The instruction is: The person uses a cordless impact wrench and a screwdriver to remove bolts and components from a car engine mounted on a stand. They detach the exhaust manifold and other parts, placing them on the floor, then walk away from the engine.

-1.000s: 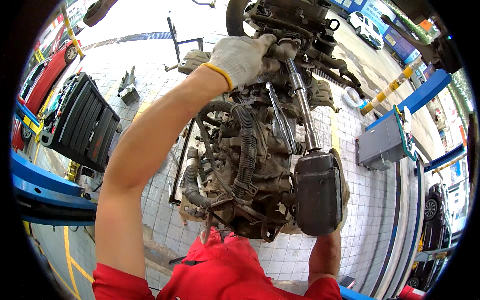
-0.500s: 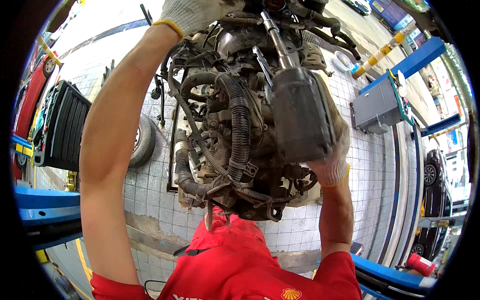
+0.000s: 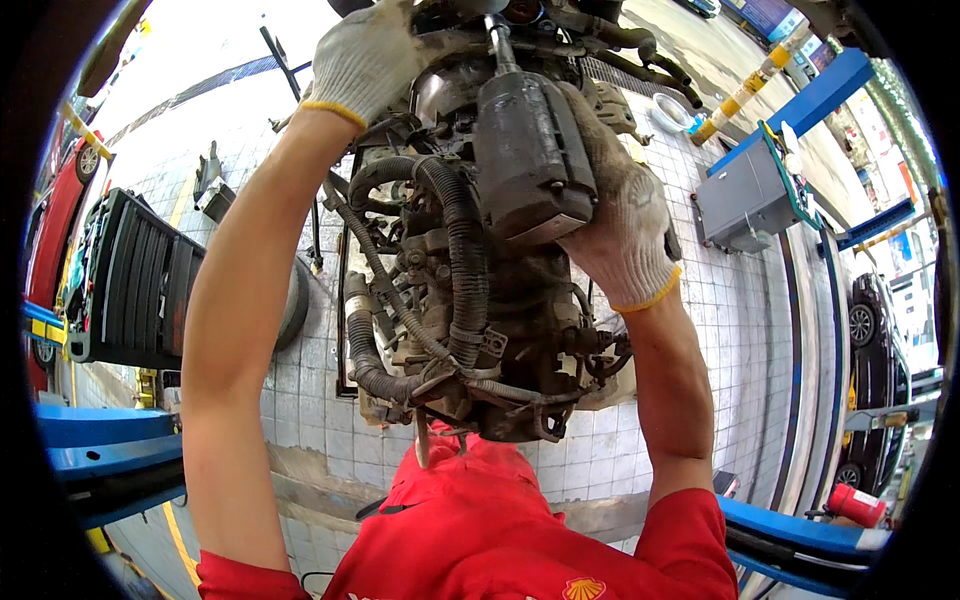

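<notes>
A greasy engine (image 3: 520, 350) with hoses and wiring stands in front of me. My right hand (image 3: 625, 215), in a white knitted glove with a yellow cuff, is closed around a dark impact wrench (image 3: 530, 150). The wrench points away from me over the engine, and a shiny socket extension (image 3: 500, 45) runs from its nose toward the far end. My left hand (image 3: 365, 60), gloved alike, reaches to the engine's far left part; its fingers are hidden near the upper edge. A thick corrugated hose (image 3: 468, 250) curves across the engine below the wrench.
At the left are a black tool cart (image 3: 135, 280), a tyre (image 3: 295, 305) partly behind my forearm, and a red car (image 3: 65, 230). A grey cabinet (image 3: 750, 200) stands at the right. Blue lift arms (image 3: 110, 440) flank me. A white basin (image 3: 672, 112) sits on the tiled floor.
My right hand has moved the impact wrench away from me and to the left, over the engine's far part. My left hand has come slightly nearer, showing more of its glove.
</notes>
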`<state>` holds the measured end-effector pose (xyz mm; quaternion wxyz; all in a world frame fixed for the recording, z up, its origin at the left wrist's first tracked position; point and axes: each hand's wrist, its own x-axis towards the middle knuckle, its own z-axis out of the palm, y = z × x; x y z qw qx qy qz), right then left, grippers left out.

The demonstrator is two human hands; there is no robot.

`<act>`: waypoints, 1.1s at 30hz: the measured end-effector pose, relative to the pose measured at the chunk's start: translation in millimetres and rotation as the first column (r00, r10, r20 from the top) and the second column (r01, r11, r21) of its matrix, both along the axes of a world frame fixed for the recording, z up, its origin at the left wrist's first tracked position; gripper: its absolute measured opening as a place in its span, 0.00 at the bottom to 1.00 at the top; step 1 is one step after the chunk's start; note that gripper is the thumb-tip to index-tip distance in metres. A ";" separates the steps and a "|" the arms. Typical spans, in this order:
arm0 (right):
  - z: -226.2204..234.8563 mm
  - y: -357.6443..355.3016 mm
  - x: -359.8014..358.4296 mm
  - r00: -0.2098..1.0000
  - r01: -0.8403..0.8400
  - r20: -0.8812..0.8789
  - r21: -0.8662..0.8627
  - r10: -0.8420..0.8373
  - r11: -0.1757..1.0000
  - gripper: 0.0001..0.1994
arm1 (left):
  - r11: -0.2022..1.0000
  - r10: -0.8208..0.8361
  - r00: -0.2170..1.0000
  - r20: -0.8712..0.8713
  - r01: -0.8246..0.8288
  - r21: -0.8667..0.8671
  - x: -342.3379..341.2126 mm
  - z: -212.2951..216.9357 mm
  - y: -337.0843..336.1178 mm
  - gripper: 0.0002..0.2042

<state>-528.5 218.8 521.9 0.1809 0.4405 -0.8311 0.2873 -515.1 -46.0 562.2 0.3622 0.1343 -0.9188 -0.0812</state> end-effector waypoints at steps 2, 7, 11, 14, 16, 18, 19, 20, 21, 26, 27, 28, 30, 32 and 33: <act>6.3 -3.4 5.1 0.999 0.015 0.030 0.019 -0.016 1.000 0.44 | 0.999 -0.050 0.992 -0.118 0.047 -0.027 6.7 -17.4 2.6 0.30; 10.6 -2.4 9.6 0.996 0.048 0.073 -0.006 -0.047 0.999 0.49 | 0.693 -0.416 0.909 -0.022 0.333 0.639 9.8 -28.1 26.4 0.33; 16.6 -8.7 20.1 0.979 0.166 0.087 0.189 -0.185 0.968 0.49 | 0.052 -0.535 0.821 -0.199 0.267 0.962 9.1 -9.5 49.7 0.27; 9.3 -4.5 22.7 0.983 0.183 -0.050 0.157 -0.178 0.970 0.48 | 0.117 -0.533 0.829 -0.169 0.269 0.956 6.4 -8.9 52.7 0.18; 10.1 -5.6 22.5 0.983 0.183 -0.019 0.153 -0.182 0.971 0.47 | 0.156 -0.562 0.805 -0.192 0.331 0.931 3.3 -11.3 50.0 0.16; 11.5 -4.8 21.7 0.984 0.172 0.023 0.147 -0.178 0.974 0.47 | -0.012 -0.495 0.832 -0.248 0.279 0.960 3.8 -10.0 54.7 0.12; 12.1 -3.7 19.2 0.984 0.165 0.038 0.139 -0.171 0.977 0.47 | -0.028 -0.511 0.825 -0.242 0.266 0.964 -3.8 -14.2 51.8 0.11; 13.2 -3.9 18.0 0.987 0.149 0.038 0.127 -0.154 0.981 0.47 | -0.038 -0.519 0.821 -0.237 0.255 0.966 -7.1 -16.4 47.1 0.11; 13.6 -2.3 17.8 0.989 0.136 0.037 0.105 -0.140 0.985 0.46 | -0.002 -0.563 0.785 -0.260 0.313 0.950 -7.1 -20.2 45.4 0.12; 9.4 0.8 7.8 0.997 0.067 -0.043 0.077 -0.064 0.995 0.42 | 0.121 -0.621 0.739 -0.259 0.417 0.901 -12.8 -32.0 38.7 0.14; 12.0 1.1 8.1 0.996 0.088 -0.039 0.121 -0.084 0.989 0.42 | 0.059 -0.583 0.766 -0.270 0.372 0.926 -12.3 -29.8 43.4 0.14; 15.1 1.4 8.2 0.994 0.109 -0.036 0.165 -0.105 0.980 0.41 | -0.127 -0.500 0.815 -0.293 0.265 0.956 -7.1 -26.3 48.7 0.14; 13.4 1.8 7.4 0.991 0.133 -0.020 0.247 -0.132 0.960 0.40 | -0.073 -0.438 0.850 -0.294 0.292 0.954 2.2 -21.8 54.4 0.17; 10.5 3.9 7.1 0.994 0.105 -0.001 0.219 -0.107 0.970 0.34 | -0.006 -0.449 0.865 -0.224 0.248 0.969 -3.6 -26.7 41.5 0.18; 12.5 5.5 9.6 0.994 0.104 0.004 0.217 -0.107 0.971 0.33 | 0.024 -0.451 0.844 -0.290 0.337 0.941 -6.0 -31.3 39.4 0.18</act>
